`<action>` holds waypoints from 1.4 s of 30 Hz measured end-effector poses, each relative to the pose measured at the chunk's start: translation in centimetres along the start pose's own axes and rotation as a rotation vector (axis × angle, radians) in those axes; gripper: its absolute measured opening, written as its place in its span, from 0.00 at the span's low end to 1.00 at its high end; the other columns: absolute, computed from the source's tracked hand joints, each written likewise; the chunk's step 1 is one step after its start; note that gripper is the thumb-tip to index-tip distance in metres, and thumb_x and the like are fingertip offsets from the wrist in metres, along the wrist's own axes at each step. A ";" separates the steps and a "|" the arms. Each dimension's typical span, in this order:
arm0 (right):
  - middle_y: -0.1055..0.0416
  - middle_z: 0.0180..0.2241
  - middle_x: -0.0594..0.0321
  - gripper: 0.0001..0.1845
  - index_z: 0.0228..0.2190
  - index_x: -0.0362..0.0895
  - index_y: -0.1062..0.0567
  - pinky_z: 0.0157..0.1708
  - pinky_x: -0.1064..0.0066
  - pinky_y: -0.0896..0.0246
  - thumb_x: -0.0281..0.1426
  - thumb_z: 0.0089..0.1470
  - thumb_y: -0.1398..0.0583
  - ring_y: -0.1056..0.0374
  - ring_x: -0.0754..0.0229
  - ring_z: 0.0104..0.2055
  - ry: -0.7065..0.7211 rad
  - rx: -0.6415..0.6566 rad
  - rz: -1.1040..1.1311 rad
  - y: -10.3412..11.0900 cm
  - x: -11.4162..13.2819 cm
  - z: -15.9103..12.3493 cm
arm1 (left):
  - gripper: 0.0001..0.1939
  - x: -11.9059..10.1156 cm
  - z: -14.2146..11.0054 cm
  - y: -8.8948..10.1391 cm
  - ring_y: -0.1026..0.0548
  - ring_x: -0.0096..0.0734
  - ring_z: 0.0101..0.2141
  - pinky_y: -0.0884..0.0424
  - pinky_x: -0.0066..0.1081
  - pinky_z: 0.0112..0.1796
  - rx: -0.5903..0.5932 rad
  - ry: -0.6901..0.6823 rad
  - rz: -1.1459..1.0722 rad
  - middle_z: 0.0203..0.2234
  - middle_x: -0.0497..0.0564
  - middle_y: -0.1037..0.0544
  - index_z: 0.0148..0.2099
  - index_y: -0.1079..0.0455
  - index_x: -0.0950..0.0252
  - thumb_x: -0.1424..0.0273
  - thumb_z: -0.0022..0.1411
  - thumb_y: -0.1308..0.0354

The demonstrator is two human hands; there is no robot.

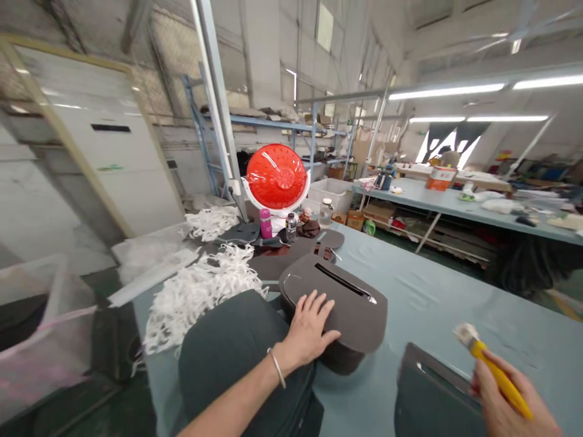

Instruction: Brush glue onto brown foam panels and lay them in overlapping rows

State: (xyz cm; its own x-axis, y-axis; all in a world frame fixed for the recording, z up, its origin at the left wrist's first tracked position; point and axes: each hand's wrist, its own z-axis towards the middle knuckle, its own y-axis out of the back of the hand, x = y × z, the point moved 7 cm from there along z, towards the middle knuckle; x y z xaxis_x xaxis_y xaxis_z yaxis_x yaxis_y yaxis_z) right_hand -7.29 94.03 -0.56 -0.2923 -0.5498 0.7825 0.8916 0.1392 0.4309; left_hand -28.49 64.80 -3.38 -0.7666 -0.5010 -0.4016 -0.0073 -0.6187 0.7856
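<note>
With fingers spread, my left hand [310, 328] lies flat on a dark grey bag piece [339, 291] that has a zipper [344, 280] across its top face. Under my left forearm is a stack of dark green-grey fabric pieces [228, 352]. My right hand [505, 394] grips the yellow handle of a brush [498, 376], whose pale bristles point up and to the left, above the table. Another dark panel with a zipper [437, 394] lies on the table just left of my right hand.
A heap of white strips [200, 297] covers the left side of the blue-green table [423, 291]. Behind the bag piece stand a pink bottle [265, 223], a dark bottle [290, 227], a clear jar [326, 212] and a red round fan-like thing [277, 176]. A second table [487, 212] is farther right.
</note>
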 end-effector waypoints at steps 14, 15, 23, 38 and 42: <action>0.34 0.17 0.66 0.23 0.32 0.41 0.26 0.20 0.73 0.44 0.49 0.47 0.41 0.38 0.63 0.18 0.014 0.565 0.415 -30.1 23.6 -9.9 | 0.32 6.6 -0.2 -1.1 0.46 0.47 0.60 0.45 0.49 0.58 -0.013 -0.040 -0.066 0.60 0.55 0.40 0.63 0.46 0.61 0.53 0.61 0.53; 0.33 0.17 0.66 0.23 0.32 0.42 0.27 0.20 0.73 0.44 0.50 0.47 0.41 0.38 0.63 0.18 0.004 0.526 0.404 -30.4 23.5 -9.6 | 0.31 6.6 0.0 -1.1 0.46 0.47 0.60 0.44 0.49 0.58 -0.008 -0.048 -0.080 0.60 0.55 0.41 0.63 0.46 0.60 0.53 0.62 0.53; 0.35 0.17 0.68 0.18 0.30 0.42 0.30 0.18 0.76 0.46 0.46 0.48 0.41 0.40 0.66 0.17 0.007 0.742 0.379 -33.3 22.8 -10.4 | 0.32 7.6 0.0 -2.7 0.43 0.49 0.58 0.41 0.51 0.55 -0.027 -0.034 -0.128 0.58 0.56 0.38 0.62 0.44 0.60 0.50 0.60 0.53; 0.31 0.14 0.62 0.21 0.27 0.41 0.25 0.27 0.70 0.41 0.46 0.49 0.46 0.34 0.59 0.19 0.037 0.271 0.000 -32.6 17.6 0.1 | 0.29 7.1 0.4 -1.9 0.47 0.47 0.61 0.42 0.52 0.57 0.014 -0.022 -0.147 0.60 0.53 0.41 0.59 0.40 0.57 0.51 0.59 0.50; 0.31 0.14 0.59 0.20 0.21 0.40 0.26 0.26 0.70 0.43 0.42 0.48 0.47 0.33 0.57 0.21 -0.112 0.040 -0.194 -21.5 10.1 2.1 | 0.28 6.4 0.4 -1.3 0.47 0.47 0.60 0.44 0.52 0.57 0.004 -0.053 -0.115 0.59 0.54 0.40 0.58 0.40 0.59 0.53 0.60 0.49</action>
State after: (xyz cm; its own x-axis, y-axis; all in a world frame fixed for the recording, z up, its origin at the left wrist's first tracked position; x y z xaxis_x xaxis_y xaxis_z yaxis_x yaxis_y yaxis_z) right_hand -30.14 87.17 -0.97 -0.4958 -0.4751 0.7269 0.8010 0.0733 0.5942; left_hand -33.70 62.64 -6.78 -0.7937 -0.3940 -0.4634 -0.0993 -0.6677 0.7378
